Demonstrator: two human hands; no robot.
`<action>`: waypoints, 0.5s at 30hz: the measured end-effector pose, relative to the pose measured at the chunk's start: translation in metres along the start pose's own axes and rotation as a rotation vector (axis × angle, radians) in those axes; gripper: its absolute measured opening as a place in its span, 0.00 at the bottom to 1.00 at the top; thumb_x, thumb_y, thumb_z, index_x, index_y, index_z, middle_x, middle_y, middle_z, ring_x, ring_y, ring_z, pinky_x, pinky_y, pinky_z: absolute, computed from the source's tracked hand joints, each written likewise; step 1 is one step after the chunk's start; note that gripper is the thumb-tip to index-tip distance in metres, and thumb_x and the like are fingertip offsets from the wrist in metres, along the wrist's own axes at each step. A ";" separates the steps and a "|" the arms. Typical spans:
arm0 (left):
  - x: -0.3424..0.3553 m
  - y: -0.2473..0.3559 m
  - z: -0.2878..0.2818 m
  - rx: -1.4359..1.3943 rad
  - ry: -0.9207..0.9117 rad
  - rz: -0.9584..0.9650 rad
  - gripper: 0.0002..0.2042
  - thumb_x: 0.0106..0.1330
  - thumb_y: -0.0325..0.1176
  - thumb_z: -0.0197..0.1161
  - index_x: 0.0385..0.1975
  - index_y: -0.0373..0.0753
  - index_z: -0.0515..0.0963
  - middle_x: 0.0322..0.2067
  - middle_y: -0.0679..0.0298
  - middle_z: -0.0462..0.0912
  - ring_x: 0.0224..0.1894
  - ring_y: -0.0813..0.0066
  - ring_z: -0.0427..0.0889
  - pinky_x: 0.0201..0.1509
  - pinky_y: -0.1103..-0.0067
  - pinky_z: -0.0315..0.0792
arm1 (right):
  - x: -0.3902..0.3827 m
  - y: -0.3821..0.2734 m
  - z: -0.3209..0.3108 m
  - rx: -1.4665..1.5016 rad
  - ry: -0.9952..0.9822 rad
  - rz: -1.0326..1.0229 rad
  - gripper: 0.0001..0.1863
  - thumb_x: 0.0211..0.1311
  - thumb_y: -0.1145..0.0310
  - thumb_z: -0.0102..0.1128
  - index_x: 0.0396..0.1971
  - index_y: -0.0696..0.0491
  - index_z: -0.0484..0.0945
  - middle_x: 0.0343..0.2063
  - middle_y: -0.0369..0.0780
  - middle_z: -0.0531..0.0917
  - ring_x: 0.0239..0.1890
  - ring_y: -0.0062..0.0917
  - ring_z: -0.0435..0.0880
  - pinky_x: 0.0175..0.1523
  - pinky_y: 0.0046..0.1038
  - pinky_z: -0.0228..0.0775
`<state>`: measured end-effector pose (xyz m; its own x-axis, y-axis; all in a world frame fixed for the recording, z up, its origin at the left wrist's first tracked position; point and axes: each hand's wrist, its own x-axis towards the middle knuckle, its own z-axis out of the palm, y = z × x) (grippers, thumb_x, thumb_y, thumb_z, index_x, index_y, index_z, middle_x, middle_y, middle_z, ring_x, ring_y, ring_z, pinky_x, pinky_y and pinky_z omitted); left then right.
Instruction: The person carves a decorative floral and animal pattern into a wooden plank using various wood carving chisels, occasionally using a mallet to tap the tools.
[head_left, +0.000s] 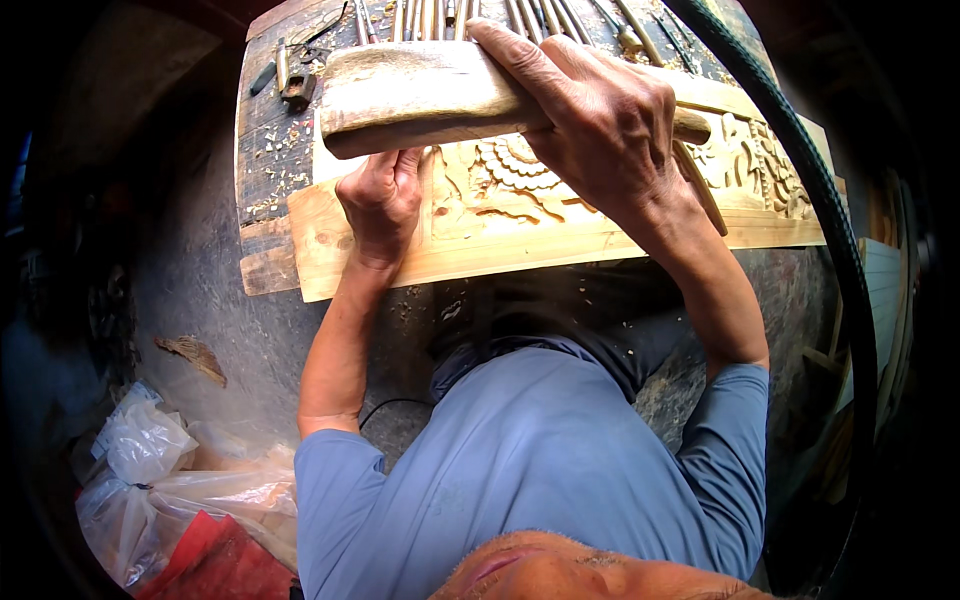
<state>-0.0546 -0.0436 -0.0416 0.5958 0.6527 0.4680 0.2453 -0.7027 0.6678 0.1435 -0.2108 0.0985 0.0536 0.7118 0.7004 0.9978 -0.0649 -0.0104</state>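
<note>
Board (530, 247) at 12–1 o'clock, on counter (262, 190). Relief (512, 162) cut mid-board and toward 3; end toward 9 plain. Judged: carving well advanced, finishing uncertain. Right hand (615, 125) grips mallet (420, 95) over board; left hand (382, 205) closed, contents hidden. Tools (430, 20) beyond, 12 o'clock.
</note>
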 end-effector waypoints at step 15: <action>0.007 0.010 -0.003 0.022 0.052 0.162 0.09 0.66 0.28 0.78 0.44 0.40 0.90 0.25 0.53 0.86 0.25 0.55 0.86 0.32 0.67 0.78 | 0.034 -0.017 -0.017 -0.133 -0.039 -0.140 0.36 0.63 0.69 0.68 0.74 0.35 0.78 0.25 0.34 0.74 0.25 0.28 0.80 0.31 0.34 0.76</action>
<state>-0.0502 -0.0452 -0.0292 0.5888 0.5440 0.5978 0.1663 -0.8053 0.5691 0.1276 -0.1973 0.1348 -0.0813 0.7469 0.6600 0.9820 -0.0531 0.1811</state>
